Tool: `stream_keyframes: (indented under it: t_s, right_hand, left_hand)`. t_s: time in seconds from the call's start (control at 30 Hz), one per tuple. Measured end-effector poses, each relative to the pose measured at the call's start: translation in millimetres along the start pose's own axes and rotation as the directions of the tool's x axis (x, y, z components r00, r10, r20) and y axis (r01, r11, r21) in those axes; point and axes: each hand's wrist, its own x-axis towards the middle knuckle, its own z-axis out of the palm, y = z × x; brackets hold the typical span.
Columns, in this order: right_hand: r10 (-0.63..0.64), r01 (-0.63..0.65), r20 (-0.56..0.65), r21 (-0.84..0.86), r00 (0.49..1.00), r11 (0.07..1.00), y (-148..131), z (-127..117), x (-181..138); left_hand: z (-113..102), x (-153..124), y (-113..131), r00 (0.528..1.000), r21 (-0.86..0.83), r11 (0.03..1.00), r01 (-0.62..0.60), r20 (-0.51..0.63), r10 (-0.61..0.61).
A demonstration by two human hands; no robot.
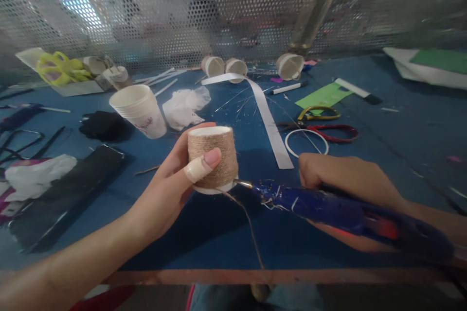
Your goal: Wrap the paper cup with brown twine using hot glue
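My left hand (182,170) is wrapped round a paper cup (222,155) covered in brown twine, its thumb taped and pressed on the wound side. A narrow white band of bare cup shows at the lower edge. From there a loose strand of twine (250,223) hangs over the table's front edge. A blue hot glue gun (314,206) is in my right hand (346,184), closed round its body. The metal nozzle (243,183) meets the cup's lower right edge; whether it touches I cannot tell. Part of the right hand is hidden behind the gun.
Stacked paper cups (138,109) and a crumpled plastic bag (186,107) stand behind my left hand. Beyond my right hand lie scissors (321,129), a white ring (307,143) and a paper strip (268,124). Several twine-wrapped cups (290,66) lie by the perforated metal screen (237,14).
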Motion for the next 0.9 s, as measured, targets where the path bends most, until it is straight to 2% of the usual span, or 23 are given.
stream_keyframes:
  t_s: [0.37,0.6,0.9]
  right_hand:
    - [0.057,-0.056,0.052,-0.021,0.997,0.998,-9.7,-2.0,1.3]
    - [-0.021,0.02,0.017,0.034,1.0,0.999,0.4,0.8,-0.7]
    - [0.006,-0.006,-0.021,-0.005,1.0,1.0,-0.8,1.3,-1.2]
  left_hand:
    - [-1.4,0.1,-0.1,0.998,0.011,0.999,-0.033,0.05,0.032]
    - [1.9,-0.6,2.1,1.0,-0.017,1.0,-0.011,-0.016,0.011]
    - [2.9,-0.5,5.1,1.0,-0.062,0.998,0.006,0.001,-0.005]
